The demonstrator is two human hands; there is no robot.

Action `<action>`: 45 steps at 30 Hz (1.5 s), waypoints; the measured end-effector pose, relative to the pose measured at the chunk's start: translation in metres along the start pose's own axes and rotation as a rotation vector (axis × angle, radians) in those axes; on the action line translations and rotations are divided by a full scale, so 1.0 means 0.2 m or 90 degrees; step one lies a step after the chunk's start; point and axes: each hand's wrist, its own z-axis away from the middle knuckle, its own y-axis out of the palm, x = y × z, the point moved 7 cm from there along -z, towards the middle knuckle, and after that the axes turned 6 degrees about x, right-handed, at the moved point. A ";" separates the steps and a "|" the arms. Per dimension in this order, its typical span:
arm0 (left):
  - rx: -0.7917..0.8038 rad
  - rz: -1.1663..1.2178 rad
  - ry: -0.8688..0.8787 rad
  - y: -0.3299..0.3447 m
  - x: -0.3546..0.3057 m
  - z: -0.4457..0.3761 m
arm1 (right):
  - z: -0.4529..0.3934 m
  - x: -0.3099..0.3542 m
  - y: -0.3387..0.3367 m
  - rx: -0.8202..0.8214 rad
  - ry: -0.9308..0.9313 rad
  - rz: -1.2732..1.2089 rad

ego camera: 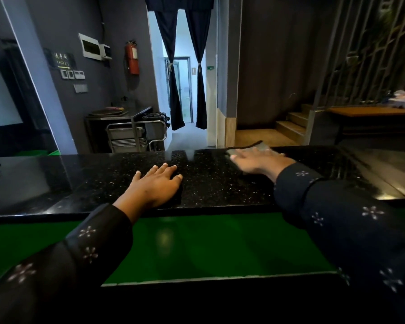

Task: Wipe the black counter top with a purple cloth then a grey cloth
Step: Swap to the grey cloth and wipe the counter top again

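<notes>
Head view. A black speckled desk [220, 181] is seen running across the middle of the frame, polished and reflective. The left hand [153, 187] is laid flat on the desk near its front edge, at about 8 o'clock from frame centre, fingers straight and slightly spread, nothing gripped. The right hand [258, 161] is placed at about 2 o'clock from the left hand, toward the far edge of the desk, palm down with fingers extended, pressed on a grey cloth [248, 148]. The cloth is spread flat under and beyond the fingers, its far edge touching the back rim of the desk; it is not pinched or bunched. The right hand is blurred. Both forearms are covered by dark sleeves [337, 220] with small pale flower prints. A green surface [197, 244] is seen below the desk front edge, at 6 o'clock.

Beyond the desk, at 11 o'clock, a metal trolley [131, 134] is stood against a dark wall, with a red fire extinguisher [132, 57] hung above it. At 12 o'clock a doorway is framed by tied dark curtains [173, 90]. At 2 o'clock wooden steps [290, 123] are seen beside a metal lattice screen [365, 47].
</notes>
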 end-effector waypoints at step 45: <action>0.045 -0.045 0.201 0.08 -0.89 0.02 | 0.71 -0.74 0.06 0.038 -0.091 0.023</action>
